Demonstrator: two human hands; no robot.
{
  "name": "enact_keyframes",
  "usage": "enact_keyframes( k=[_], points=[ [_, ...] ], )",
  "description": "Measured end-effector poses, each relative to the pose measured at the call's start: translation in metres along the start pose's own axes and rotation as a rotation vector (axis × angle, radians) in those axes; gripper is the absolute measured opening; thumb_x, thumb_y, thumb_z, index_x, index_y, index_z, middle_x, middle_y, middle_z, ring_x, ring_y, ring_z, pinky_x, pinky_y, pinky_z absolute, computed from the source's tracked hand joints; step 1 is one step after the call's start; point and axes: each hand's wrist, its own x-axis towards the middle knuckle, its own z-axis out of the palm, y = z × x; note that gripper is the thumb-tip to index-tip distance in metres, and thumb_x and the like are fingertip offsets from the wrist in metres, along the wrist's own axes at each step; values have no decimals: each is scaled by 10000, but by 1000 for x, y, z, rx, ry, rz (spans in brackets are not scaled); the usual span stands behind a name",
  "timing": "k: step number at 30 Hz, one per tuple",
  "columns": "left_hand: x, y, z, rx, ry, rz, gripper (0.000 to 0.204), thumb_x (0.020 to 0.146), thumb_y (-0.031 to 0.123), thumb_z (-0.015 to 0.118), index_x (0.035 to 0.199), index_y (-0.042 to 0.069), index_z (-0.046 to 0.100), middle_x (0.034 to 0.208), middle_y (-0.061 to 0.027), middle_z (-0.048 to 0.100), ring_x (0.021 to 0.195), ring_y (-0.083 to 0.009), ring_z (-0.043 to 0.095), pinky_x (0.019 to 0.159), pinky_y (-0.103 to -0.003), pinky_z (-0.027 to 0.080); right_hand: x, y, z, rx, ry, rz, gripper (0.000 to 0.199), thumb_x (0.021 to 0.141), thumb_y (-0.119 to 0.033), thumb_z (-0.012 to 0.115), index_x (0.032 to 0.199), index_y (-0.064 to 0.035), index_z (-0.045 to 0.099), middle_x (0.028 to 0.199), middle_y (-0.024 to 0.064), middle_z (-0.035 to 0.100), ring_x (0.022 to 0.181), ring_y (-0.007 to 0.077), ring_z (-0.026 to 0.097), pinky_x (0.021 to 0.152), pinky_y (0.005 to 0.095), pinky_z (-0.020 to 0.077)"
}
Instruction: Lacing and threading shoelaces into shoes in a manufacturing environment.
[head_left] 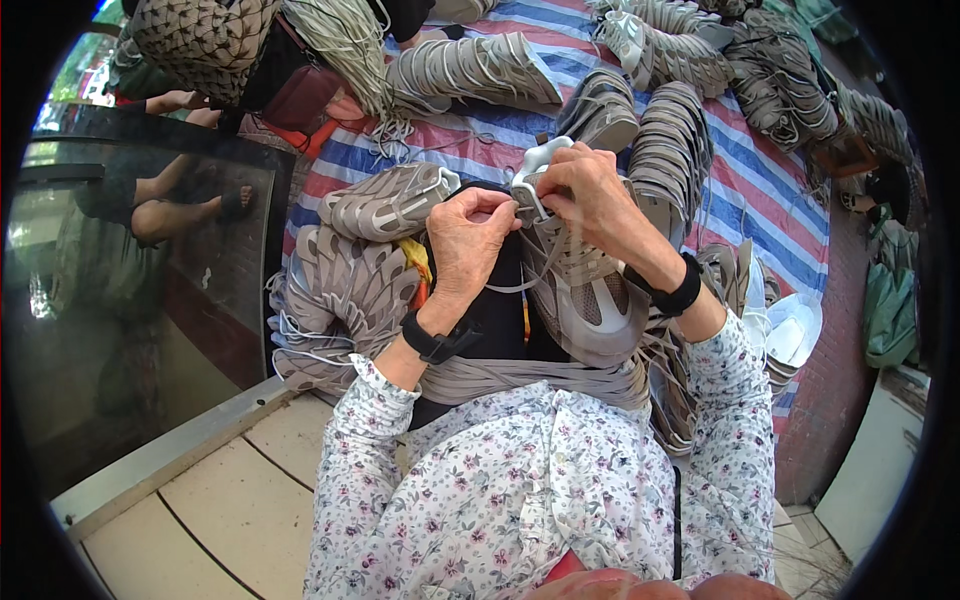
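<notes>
A taupe mesh shoe upper (597,318) with pale overlays lies over my lap, toe toward me. At its far end, my left hand (468,243) is closed, thumb and forefinger pinching a thin pale shoelace (522,286) near the eyelets. Part of that lace droops in a loop beside the upper. My right hand (597,198) is closed too, its fingers gripping the upper by the white-edged eyelet part next to a white curved piece (541,160). The fingertips of both hands almost meet there.
Nested stacks of similar uppers lie left (345,275), beyond (480,72) and right (672,150) on a striped sheet (765,215). A bundle of pale laces (345,45) hangs at the upper left. More laces (540,378) cross my lap. A dark glass panel (140,270) stands left.
</notes>
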Motion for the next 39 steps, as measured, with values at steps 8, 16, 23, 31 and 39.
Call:
enact_keyframes(
  k=[8, 16, 23, 31, 39],
  points=[
    [-2, -1, 2, -36, -77, 78, 112, 872, 26, 689, 945, -59, 685, 847, -87, 722, 741, -139, 722, 684, -218, 570, 22, 18, -10, 359, -289, 181, 158, 668, -55, 709, 803, 25, 731, 700, 113, 676, 662, 184, 661, 612, 321, 514],
    [12, -7, 2, 12, -163, 108, 97, 886, 8, 667, 956, -55, 643, 854, -81, 707, 739, -137, 714, 685, -226, 570, 30, 11, -10, 232, -428, 198, 75, 719, 4, 675, 782, 43, 684, 773, 81, 603, 706, 208, 628, 591, 338, 481],
    [8, 0, -11, 19, -264, -6, 185, 904, 18, 656, 1065, -40, 587, 833, -88, 698, 681, -111, 691, 599, -201, 545, 3, -15, -2, -112, -136, -178, 149, 736, 39, 645, 881, 7, 651, 1017, 192, 602, 924, 399, 641, 722, 473, 526],
    [-11, 7, -8, 161, -349, 117, 195, 930, 19, 608, 1123, -7, 607, 837, -49, 676, 619, -74, 643, 552, -192, 503, 28, 89, -125, -316, 182, 55, 157, 826, 45, 633, 953, -28, 576, 801, 70, 569, 781, 197, 634, 696, 333, 539],
    [-5, 7, -19, 567, -445, 430, 145, 906, 21, 564, 970, -22, 687, 791, -68, 626, 601, -108, 621, 546, -231, 491, 7, 66, -83, 1170, 91, 446, 184, 969, -176, 639, 1051, -13, 626, 1036, 103, 652, 925, 198, 668, 827, 289, 571]
  ],
)
